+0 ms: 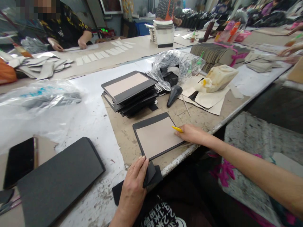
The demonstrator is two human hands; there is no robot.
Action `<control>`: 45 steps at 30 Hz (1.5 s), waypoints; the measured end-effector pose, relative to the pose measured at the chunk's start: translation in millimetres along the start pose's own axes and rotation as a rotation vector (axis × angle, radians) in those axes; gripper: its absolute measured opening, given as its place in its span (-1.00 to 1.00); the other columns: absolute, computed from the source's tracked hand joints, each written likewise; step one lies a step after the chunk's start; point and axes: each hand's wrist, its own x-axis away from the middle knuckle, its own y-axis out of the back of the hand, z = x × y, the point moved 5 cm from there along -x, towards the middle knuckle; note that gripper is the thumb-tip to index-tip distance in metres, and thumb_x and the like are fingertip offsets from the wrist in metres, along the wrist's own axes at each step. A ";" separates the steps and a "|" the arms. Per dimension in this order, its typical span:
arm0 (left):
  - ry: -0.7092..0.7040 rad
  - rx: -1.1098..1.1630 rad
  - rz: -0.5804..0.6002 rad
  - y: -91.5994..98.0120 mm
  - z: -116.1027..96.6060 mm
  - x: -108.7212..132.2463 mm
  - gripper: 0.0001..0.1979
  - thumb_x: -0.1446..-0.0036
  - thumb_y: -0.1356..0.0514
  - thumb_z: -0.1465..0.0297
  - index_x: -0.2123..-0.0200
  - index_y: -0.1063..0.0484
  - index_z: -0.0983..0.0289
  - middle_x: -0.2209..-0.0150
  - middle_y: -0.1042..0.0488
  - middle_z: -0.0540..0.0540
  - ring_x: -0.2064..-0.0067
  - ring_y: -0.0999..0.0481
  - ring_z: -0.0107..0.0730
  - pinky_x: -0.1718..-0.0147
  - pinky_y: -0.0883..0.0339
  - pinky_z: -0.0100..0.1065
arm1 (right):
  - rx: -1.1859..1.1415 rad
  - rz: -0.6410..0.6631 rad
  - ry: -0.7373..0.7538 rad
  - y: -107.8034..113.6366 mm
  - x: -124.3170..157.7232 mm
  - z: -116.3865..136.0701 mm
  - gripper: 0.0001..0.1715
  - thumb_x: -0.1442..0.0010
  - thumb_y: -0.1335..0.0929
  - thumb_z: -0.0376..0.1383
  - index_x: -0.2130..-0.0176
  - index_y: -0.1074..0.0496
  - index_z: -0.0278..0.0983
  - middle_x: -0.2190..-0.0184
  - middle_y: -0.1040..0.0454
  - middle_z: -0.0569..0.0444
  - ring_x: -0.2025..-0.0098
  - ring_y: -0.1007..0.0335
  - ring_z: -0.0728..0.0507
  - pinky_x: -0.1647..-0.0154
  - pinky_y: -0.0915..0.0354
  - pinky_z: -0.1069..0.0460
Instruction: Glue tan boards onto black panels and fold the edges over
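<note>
A flat panel (pixel 153 135), beige in the middle with black edges, lies before me near the table's front edge. My left hand (pixel 133 181) grips its near left corner, fingers together; the thumb is mostly hidden. Beside those fingers, a black flap (pixel 152 175) sticks out over the table edge, and whether it belongs to the panel I cannot tell. My right hand (pixel 193 134) is closed around a small yellow pointed tool (pixel 177 129) at the panel's right side. Only the tool's tip shows. Behind the panel rises a stack of similar black-and-beige panels (pixel 129 86).
A black cone-shaped object (pixel 174 95), a crumpled clear bag (pixel 182 63) and a stained container (pixel 221 78) stand behind. At left lie a large black board (pixel 61 183), a phone (pixel 20 162) and plastic sheeting (pixel 42 107). Across the table, a co-worker's hands (pixel 82 41) handle pale strips.
</note>
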 end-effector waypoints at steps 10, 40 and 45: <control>0.018 0.002 0.013 -3.4 2.7 1.9 -0.17 0.21 0.10 0.77 -0.20 -0.02 0.18 -0.10 -0.24 0.14 -0.14 -0.20 -0.23 -0.09 -0.19 -0.14 | -0.019 -0.005 0.005 -1.0 -0.6 -2.5 -0.49 -0.15 -0.17 -0.05 0.15 -0.47 -0.30 0.28 -0.51 -0.12 0.19 -0.42 -0.21 0.25 -0.26 0.01; 0.011 -0.062 -0.071 -2.3 -1.6 1.4 -0.21 0.25 0.13 0.79 -0.13 -0.18 0.28 -0.08 -0.30 0.16 -0.15 -0.22 -0.26 -0.07 -0.24 -0.19 | 0.001 -0.048 0.004 -4.7 4.9 1.0 -0.53 -0.19 -0.11 -0.12 0.18 -0.43 -0.32 0.28 -0.50 -0.18 0.19 -0.42 -0.30 0.25 -0.24 -0.08; 0.022 -0.021 -0.046 -2.9 -0.6 1.1 -0.18 0.23 0.12 0.79 -0.17 -0.10 0.23 -0.09 -0.29 0.15 -0.14 -0.23 -0.22 -0.09 -0.21 -0.13 | 0.016 -0.080 0.020 -3.5 6.8 1.1 -0.52 -0.19 -0.12 -0.10 0.20 -0.44 -0.34 0.31 -0.50 -0.19 0.20 -0.42 -0.29 0.26 -0.25 -0.07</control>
